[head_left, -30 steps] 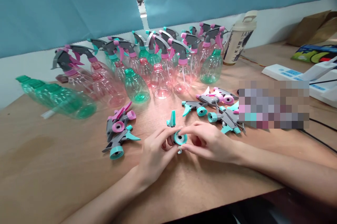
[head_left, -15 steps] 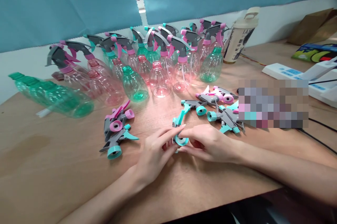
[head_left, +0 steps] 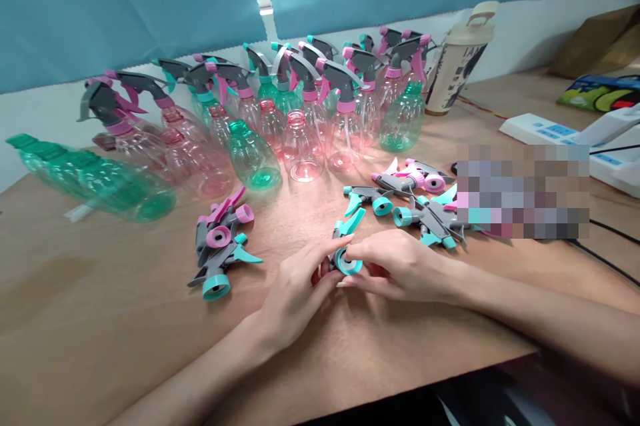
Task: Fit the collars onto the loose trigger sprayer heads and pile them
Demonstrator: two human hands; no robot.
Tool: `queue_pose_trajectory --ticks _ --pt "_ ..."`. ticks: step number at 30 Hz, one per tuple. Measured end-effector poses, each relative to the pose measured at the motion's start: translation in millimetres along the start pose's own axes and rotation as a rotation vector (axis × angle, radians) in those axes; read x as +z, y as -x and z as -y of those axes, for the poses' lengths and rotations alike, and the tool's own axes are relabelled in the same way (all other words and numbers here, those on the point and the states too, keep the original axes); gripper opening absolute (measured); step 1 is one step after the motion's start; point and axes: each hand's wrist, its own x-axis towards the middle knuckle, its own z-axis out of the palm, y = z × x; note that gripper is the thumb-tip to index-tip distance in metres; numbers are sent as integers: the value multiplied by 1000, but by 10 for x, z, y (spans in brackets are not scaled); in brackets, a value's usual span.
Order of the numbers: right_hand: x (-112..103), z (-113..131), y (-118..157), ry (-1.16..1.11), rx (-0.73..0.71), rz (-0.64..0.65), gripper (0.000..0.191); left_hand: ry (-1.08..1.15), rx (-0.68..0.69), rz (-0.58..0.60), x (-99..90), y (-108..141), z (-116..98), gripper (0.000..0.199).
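Observation:
Between my two hands is a grey and turquoise trigger sprayer head (head_left: 349, 262), its round collar facing me. My left hand (head_left: 300, 279) is closed around its body from the left. From the right, my right hand (head_left: 395, 266) pinches the turquoise collar with a fingertip at its opening. Left of my hands lies a small pile of loose sprayer heads (head_left: 219, 237), some with pink parts and one with turquoise. Beyond and to the right rests another group of sprayer heads (head_left: 434, 221) in both colours.
Rows of pink and green spray bottles (head_left: 305, 146) stand at the back, some capped with sprayers. Green bottles (head_left: 125, 189) line the left. A tumbler (head_left: 457, 66), a white power strip (head_left: 545, 136) and a colourful packet (head_left: 600, 94) are at the right, near a blurred patch.
The view has shifted slightly. My hands keep their hold on the sprayer head, which has turned a little so its turquoise trigger and collar show more.

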Motion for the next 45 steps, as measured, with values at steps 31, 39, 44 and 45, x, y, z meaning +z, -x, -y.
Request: queue_pose_trajectory --ticks 31,39,44,45 --pt "-271 -21 -63 -117 222 189 18 -78 143 99 10 -16 56 33" --pt "-307 -39 -67 -74 221 226 14 -61 131 120 9 -27 46 31" --pt "-292 -35 -66 -75 200 200 16 -67 121 128 12 -21 40 30" --pt "-275 -31 -63 -81 196 177 17 -64 108 128 8 -21 40 30"
